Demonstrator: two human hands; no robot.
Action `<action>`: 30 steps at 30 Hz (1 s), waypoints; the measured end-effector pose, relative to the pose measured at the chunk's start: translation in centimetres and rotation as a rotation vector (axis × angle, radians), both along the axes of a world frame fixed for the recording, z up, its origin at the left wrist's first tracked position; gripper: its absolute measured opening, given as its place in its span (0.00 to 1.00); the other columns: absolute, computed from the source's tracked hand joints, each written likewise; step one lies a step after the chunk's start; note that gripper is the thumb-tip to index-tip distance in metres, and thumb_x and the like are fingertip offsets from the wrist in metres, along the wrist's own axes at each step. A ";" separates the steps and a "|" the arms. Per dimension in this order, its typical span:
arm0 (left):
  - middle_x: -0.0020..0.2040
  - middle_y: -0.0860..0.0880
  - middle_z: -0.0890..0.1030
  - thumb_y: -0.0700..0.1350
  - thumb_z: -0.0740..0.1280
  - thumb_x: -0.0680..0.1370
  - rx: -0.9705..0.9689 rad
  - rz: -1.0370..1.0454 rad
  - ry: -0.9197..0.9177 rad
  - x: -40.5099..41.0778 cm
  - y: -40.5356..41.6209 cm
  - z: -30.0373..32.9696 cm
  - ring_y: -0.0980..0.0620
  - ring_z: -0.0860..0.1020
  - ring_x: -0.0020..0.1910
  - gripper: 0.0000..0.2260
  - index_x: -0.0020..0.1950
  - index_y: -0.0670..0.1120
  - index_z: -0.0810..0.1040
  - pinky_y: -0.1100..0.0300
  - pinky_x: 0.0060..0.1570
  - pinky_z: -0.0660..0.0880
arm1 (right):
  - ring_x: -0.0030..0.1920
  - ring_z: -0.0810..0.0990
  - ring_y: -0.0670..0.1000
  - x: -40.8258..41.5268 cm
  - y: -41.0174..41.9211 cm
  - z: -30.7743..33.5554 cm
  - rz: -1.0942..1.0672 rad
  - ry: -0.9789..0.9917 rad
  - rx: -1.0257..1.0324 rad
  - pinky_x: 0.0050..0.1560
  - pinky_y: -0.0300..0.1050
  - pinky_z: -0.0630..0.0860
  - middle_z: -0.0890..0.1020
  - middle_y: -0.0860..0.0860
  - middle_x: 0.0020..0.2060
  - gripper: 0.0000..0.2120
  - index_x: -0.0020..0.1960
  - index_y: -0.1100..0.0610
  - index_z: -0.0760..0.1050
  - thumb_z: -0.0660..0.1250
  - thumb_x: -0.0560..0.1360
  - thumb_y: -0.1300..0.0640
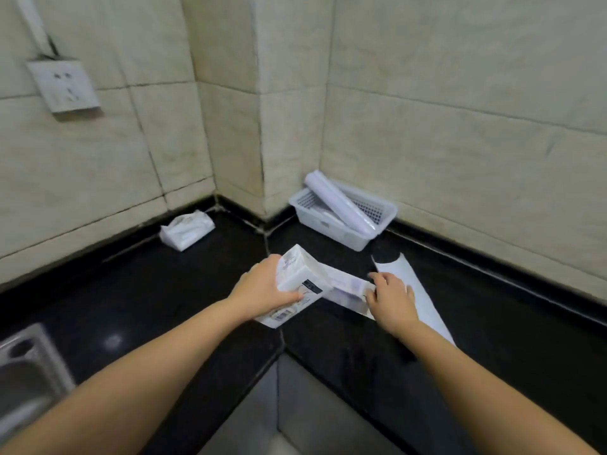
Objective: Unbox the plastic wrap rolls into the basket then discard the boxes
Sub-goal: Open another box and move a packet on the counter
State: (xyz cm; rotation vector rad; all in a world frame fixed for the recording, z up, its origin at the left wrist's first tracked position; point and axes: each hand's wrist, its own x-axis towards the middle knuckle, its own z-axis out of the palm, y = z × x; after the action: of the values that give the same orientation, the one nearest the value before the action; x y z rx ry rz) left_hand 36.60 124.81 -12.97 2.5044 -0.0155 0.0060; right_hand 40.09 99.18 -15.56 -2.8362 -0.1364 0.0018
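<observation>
Left hand (262, 287) fingers wrapped closed around the near end of the white box (303, 285) on the black counter (164, 290), right hand (391, 298) fingers pinched on the box's open far flap, flat white sheet (417, 297) just beyond them, basket (341, 229) with roll (341, 201) farther back.

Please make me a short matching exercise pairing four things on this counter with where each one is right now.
Things:
1. roll
2. box
3. basket
4. plastic packet

Places:
A. by the left wall
B. against the right wall, near the corner
C. gripped in the left hand
D. slanting out of the basket

Pairs: 1-D, 2-C, 3-B, 4-A
</observation>
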 end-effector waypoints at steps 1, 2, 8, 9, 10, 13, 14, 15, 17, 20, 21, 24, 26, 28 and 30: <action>0.50 0.53 0.76 0.62 0.71 0.62 0.020 0.052 -0.006 -0.5 2.1 -0.3 0.50 0.76 0.50 0.26 0.54 0.51 0.69 0.48 0.50 0.75 | 0.69 0.67 0.55 0.7 2.3 0.1 0.057 0.000 -0.015 0.72 0.58 0.59 0.70 0.52 0.68 0.20 0.69 0.52 0.66 0.56 0.78 0.53; 0.51 0.52 0.76 0.62 0.71 0.63 0.047 0.101 -0.005 -1.0 4.1 -0.6 0.49 0.76 0.51 0.26 0.54 0.51 0.69 0.48 0.51 0.74 | 0.69 0.67 0.55 1.4 4.5 0.2 0.108 0.002 -0.031 0.72 0.58 0.59 0.69 0.52 0.69 0.20 0.70 0.52 0.65 0.56 0.78 0.53; 0.55 0.50 0.75 0.63 0.70 0.65 0.261 0.302 0.086 -2.5 13.4 -4.0 0.46 0.74 0.54 0.29 0.59 0.50 0.67 0.50 0.52 0.70 | 0.69 0.67 0.56 5.1 15.9 -1.0 0.341 0.050 -0.020 0.72 0.59 0.57 0.69 0.53 0.69 0.20 0.70 0.53 0.65 0.56 0.79 0.53; 0.55 0.49 0.75 0.63 0.69 0.65 0.300 0.327 0.091 -2.1 14.3 -4.6 0.46 0.74 0.54 0.29 0.59 0.50 0.67 0.50 0.52 0.70 | 0.69 0.67 0.56 5.9 17.5 -1.5 0.378 0.062 -0.018 0.72 0.59 0.58 0.70 0.53 0.69 0.19 0.69 0.53 0.66 0.56 0.79 0.53; 0.56 0.49 0.75 0.63 0.69 0.66 0.341 0.346 0.080 -1.6 15.1 -5.3 0.46 0.74 0.55 0.30 0.60 0.49 0.66 0.50 0.52 0.69 | 0.69 0.67 0.56 6.7 19.0 -1.9 0.414 0.079 -0.012 0.72 0.59 0.58 0.70 0.53 0.69 0.19 0.69 0.53 0.66 0.56 0.79 0.53; 0.61 0.48 0.73 0.63 0.66 0.68 0.464 0.360 0.014 0.8 17.3 -7.2 0.45 0.72 0.59 0.32 0.65 0.47 0.64 0.50 0.57 0.66 | 0.69 0.67 0.56 10.1 23.3 -3.4 0.503 0.132 0.012 0.72 0.59 0.60 0.69 0.53 0.69 0.19 0.70 0.52 0.65 0.56 0.79 0.52; 0.64 0.47 0.71 0.61 0.66 0.70 0.509 0.350 0.005 1.8 17.9 -7.7 0.45 0.71 0.61 0.32 0.68 0.46 0.62 0.49 0.60 0.65 | 0.69 0.67 0.56 11.4 24.5 -3.8 0.527 0.141 0.013 0.72 0.59 0.61 0.70 0.53 0.69 0.20 0.70 0.52 0.65 0.56 0.79 0.52; 0.66 0.46 0.70 0.58 0.65 0.72 0.559 0.344 -0.006 2.8 18.4 -8.0 0.45 0.70 0.63 0.31 0.69 0.45 0.61 0.48 0.62 0.64 | 0.68 0.68 0.56 12.7 25.7 -4.2 0.548 0.146 0.012 0.71 0.58 0.62 0.70 0.54 0.68 0.20 0.70 0.53 0.65 0.56 0.79 0.52; 0.67 0.44 0.69 0.52 0.64 0.73 0.641 0.368 -0.013 4.7 19.3 -8.6 0.44 0.69 0.64 0.29 0.70 0.44 0.60 0.47 0.65 0.62 | 0.68 0.69 0.56 15.5 27.9 -5.0 0.584 0.154 -0.007 0.69 0.56 0.65 0.71 0.54 0.68 0.20 0.70 0.53 0.65 0.56 0.79 0.52; 0.72 0.42 0.64 0.49 0.62 0.75 0.700 0.417 0.085 6.2 20.2 -9.6 0.43 0.63 0.70 0.29 0.73 0.43 0.56 0.44 0.70 0.56 | 0.67 0.69 0.56 19.5 31.5 -5.9 0.638 0.186 -0.035 0.67 0.55 0.66 0.71 0.55 0.68 0.20 0.70 0.54 0.65 0.57 0.79 0.53; 0.74 0.41 0.60 0.49 0.61 0.76 0.714 0.408 0.142 6.1 20.3 -10.2 0.42 0.60 0.72 0.30 0.74 0.43 0.52 0.42 0.71 0.54 | 0.67 0.69 0.57 20.6 32.9 -6.2 0.659 0.194 -0.040 0.66 0.56 0.66 0.71 0.55 0.68 0.20 0.70 0.54 0.65 0.57 0.79 0.54; 0.78 0.38 0.48 0.53 0.56 0.79 0.723 0.305 0.270 4.9 20.1 -11.9 0.40 0.51 0.76 0.33 0.76 0.45 0.41 0.39 0.71 0.50 | 0.67 0.69 0.59 22.9 37.5 -6.8 0.725 0.194 -0.050 0.65 0.56 0.68 0.70 0.57 0.68 0.22 0.72 0.56 0.63 0.57 0.78 0.56; 0.78 0.38 0.47 0.56 0.55 0.79 0.706 0.226 0.278 3.8 20.3 -12.2 0.40 0.50 0.76 0.33 0.76 0.48 0.39 0.40 0.70 0.53 | 0.68 0.68 0.60 23.8 40.9 -7.1 0.785 0.183 -0.037 0.64 0.57 0.68 0.67 0.58 0.71 0.24 0.73 0.58 0.59 0.57 0.78 0.58; 0.78 0.40 0.45 0.56 0.54 0.79 0.682 0.159 0.290 2.6 21.2 -12.3 0.42 0.48 0.76 0.32 0.75 0.54 0.38 0.40 0.70 0.52 | 0.71 0.64 0.60 24.3 44.0 -7.3 0.844 0.176 -0.040 0.67 0.58 0.66 0.60 0.56 0.75 0.27 0.75 0.57 0.54 0.57 0.78 0.61; 0.78 0.43 0.39 0.57 0.54 0.79 0.562 0.211 0.347 1.4 22.0 -12.3 0.43 0.42 0.77 0.31 0.74 0.61 0.36 0.37 0.72 0.47 | 0.72 0.62 0.59 24.5 46.4 -7.8 0.904 0.154 -0.141 0.69 0.57 0.65 0.56 0.55 0.77 0.30 0.76 0.57 0.51 0.59 0.78 0.62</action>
State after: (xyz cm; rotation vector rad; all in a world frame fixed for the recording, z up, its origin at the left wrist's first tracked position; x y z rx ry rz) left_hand 37.98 146.85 -25.26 3.0158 0.4463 -0.3952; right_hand 64.58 145.53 -23.33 -2.6248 -1.3883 0.4293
